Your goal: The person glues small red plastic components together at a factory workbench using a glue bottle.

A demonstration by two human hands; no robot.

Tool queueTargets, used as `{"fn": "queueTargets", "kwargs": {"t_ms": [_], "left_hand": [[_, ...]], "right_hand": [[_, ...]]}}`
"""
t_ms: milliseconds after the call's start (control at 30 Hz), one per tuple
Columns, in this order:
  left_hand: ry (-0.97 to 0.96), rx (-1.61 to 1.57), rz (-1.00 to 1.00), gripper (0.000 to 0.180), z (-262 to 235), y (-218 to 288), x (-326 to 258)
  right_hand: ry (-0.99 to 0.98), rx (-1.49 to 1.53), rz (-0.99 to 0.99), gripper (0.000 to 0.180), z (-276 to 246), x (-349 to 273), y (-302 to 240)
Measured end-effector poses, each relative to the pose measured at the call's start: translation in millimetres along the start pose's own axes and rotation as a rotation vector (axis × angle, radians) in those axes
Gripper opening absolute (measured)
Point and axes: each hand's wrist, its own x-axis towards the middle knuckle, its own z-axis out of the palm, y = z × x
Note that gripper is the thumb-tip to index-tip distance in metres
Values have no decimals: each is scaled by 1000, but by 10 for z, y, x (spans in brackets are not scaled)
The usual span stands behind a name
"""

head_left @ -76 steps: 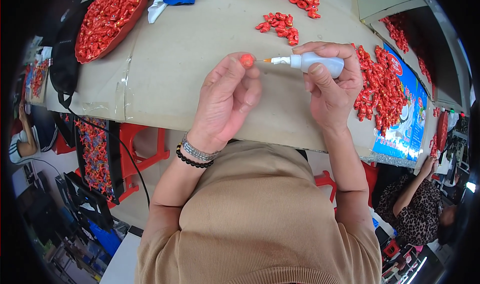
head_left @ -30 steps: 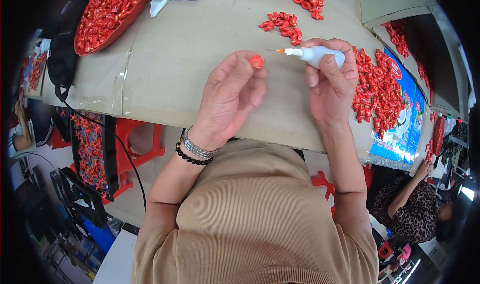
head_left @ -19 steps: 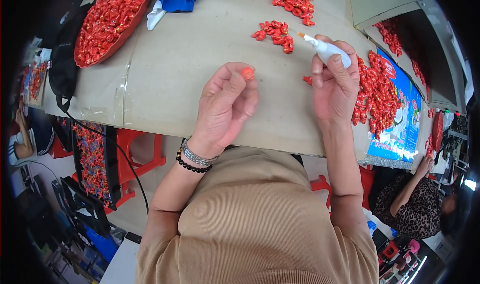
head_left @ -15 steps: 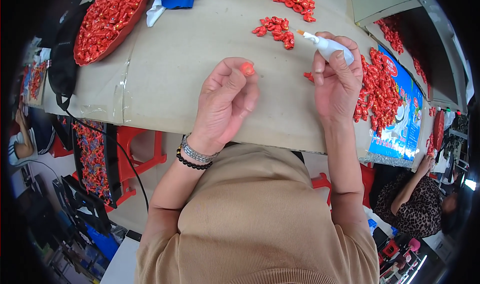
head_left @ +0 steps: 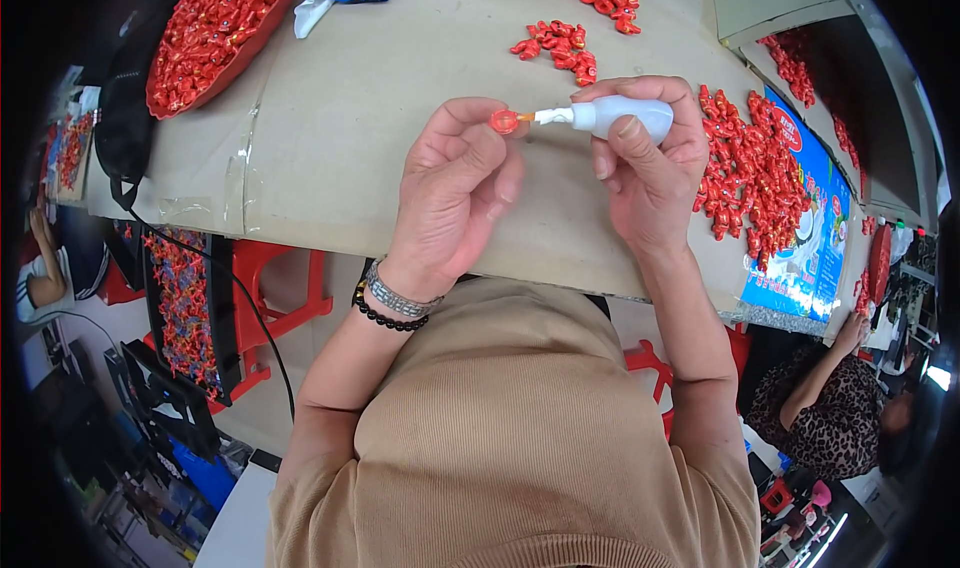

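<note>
Seated at a worktop [head_left: 330, 158] covered in tan card, I work among heaps of small red pieces: a red tray [head_left: 215, 33] heaped full at the far left, a big pile [head_left: 750, 173] spilling over a blue printed sheet [head_left: 800, 228] at my right, and a smaller cluster [head_left: 557, 48] just beyond my hands. My right hand [head_left: 645, 168] is wrapped around a small white squeeze bottle [head_left: 625, 118], thumb on its near side, the other fingers curled over the far side. The bottle lies almost level, its long axis running left to right across me, its thin nozzle [head_left: 545, 117] pointing left. My left hand [head_left: 455, 193], with a metal bracelet and dark beads at the wrist, pinches one small orange-red piece [head_left: 503, 121] between thumb and forefinger tips, the remaining fingers loosely folded. That piece sits directly left of the nozzle, raised above the worktop, with the tip at its right edge; whether they touch I cannot tell. The two hands are level and close, the piece held between them. A second person in a spotted top sits at the lower right.
</note>
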Motion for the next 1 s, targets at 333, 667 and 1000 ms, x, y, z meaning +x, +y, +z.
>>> {"fn": "queueTargets", "kwargs": {"t_ms": [333, 667, 1000], "left_hand": [[-25, -5, -38, 19, -48, 19, 3], [-37, -36, -37, 18, -33, 22, -1], [-61, -83, -13, 20, -73, 11, 5]], "right_hand": [[5, -34, 27, 22, -1, -7, 3], [25, -23, -41, 22, -13, 6, 25], [26, 0, -34, 20, -59, 23, 20]]}}
